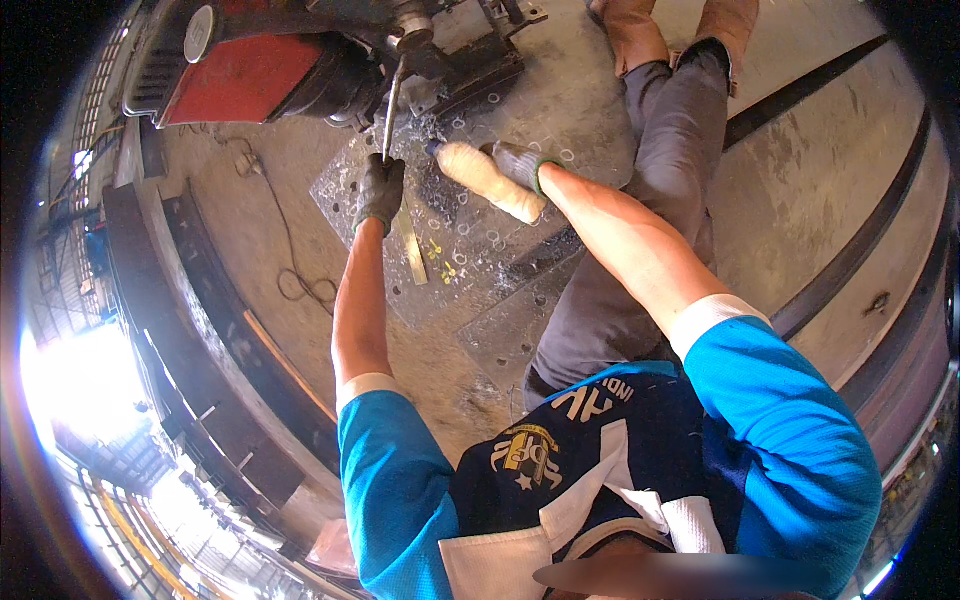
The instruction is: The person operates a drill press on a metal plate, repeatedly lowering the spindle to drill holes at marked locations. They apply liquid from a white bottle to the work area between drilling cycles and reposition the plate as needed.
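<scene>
My left hand (380, 188), in a dark glove, is closed around the lower end of a metal lever (393, 110). The lever comes down from the hub of a red and black machine (250, 80). My right hand (518, 163) wears a grey glove with a green cuff. It grips a pale tan bottle (485, 180) from the side, and its fingers are partly hidden. The bottle lies tilted, its dark cap pointing toward the machine. Below both hands is a dark metal plate (400, 295) strewn with shavings and small rings.
A flat yellowish strip (412, 245) lies on the plate beside several small yellow bits (447, 268). A cable (290, 240) winds over the floor at left. Long dark steel beams (800, 90) run along the right. My outstretched leg (670, 150) borders the plate.
</scene>
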Available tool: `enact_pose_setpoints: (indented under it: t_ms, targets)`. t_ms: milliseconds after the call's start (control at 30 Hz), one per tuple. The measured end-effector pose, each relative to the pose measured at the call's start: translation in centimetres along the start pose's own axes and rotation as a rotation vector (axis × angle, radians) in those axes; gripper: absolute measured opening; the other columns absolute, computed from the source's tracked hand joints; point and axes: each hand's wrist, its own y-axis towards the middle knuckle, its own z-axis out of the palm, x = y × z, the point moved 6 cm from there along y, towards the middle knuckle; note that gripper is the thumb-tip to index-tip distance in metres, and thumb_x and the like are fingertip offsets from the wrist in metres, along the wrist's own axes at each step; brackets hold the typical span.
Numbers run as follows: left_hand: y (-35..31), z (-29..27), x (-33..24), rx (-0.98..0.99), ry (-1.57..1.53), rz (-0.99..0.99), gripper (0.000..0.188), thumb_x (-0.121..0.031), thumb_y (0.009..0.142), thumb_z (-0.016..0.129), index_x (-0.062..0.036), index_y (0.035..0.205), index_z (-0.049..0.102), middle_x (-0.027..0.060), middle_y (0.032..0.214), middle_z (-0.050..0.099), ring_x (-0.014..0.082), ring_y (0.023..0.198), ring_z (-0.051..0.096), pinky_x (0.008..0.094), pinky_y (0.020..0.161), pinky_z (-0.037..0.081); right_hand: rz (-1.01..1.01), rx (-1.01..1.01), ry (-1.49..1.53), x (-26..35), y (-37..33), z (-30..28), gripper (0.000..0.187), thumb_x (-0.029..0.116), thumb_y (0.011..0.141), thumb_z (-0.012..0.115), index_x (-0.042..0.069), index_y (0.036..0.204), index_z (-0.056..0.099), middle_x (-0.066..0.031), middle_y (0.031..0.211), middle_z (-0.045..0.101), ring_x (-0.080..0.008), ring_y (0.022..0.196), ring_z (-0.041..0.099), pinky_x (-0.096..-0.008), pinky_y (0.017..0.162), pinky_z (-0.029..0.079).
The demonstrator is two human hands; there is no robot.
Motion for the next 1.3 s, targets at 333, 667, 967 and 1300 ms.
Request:
enact_pose_setpoints:
  t_ms: [333, 667, 967, 1300]
  targets:
    - [1.4, 1.1, 1.8, 0.013, -0.041, -0.017, 0.039, -0.039, 0.098, 0.064, -0.0037, 0.112, 0.054, 0.0232, 0.098, 0.068, 0.0406, 0.093, 0.068, 0.0488, 0.084, 0.050, 0.216, -0.041, -0.212, -0.2, 0.0, -0.7, 0.032, 0.021, 0.095, 0.059, -0.004, 0.110, 0.073, -0.0255, 0.111, 0.074, -0.0338, 0.101, 0.074, -0.0461, 0.083, 0.055]
    - [0.0, 0.2, -0.5, -0.010, -0.030, 0.006, 0.038, -0.037, 0.098, 0.065, -0.0030, 0.112, 0.055, 0.0197, 0.093, 0.067, 0.0340, 0.087, 0.066, 0.0459, 0.082, 0.051, 0.048, -0.180, -0.424, -0.9, 1.3, -0.8, 0.028, 0.016, 0.093, 0.060, -0.005, 0.106, 0.073, -0.0258, 0.109, 0.074, -0.0353, 0.100, 0.075, -0.0454, 0.079, 0.057]
    - [0.1, 0.3, -0.1, -0.007, 0.022, -0.002, 0.040, -0.040, 0.098, 0.064, -0.0040, 0.112, 0.056, 0.0225, 0.096, 0.069, 0.0412, 0.091, 0.068, 0.0478, 0.082, 0.051, -0.180, -0.094, -0.141, -0.9, 1.9, 0.0, 0.033, 0.025, 0.097, 0.061, 0.001, 0.118, 0.070, -0.0217, 0.109, 0.075, -0.0331, 0.098, 0.073, -0.0451, 0.083, 0.054]
    - [-0.1, 0.6, -0.4, -0.005, -0.028, 0.023, 0.038, -0.039, 0.098, 0.064, -0.0047, 0.110, 0.054, 0.0215, 0.093, 0.068, 0.0399, 0.087, 0.067, 0.0477, 0.081, 0.051, -0.037, -0.140, 0.104, -4.3, 2.7, 0.9, 0.032, 0.022, 0.097, 0.058, -0.001, 0.115, 0.072, -0.0238, 0.114, 0.074, -0.0333, 0.101, 0.074, -0.0452, 0.082, 0.055]
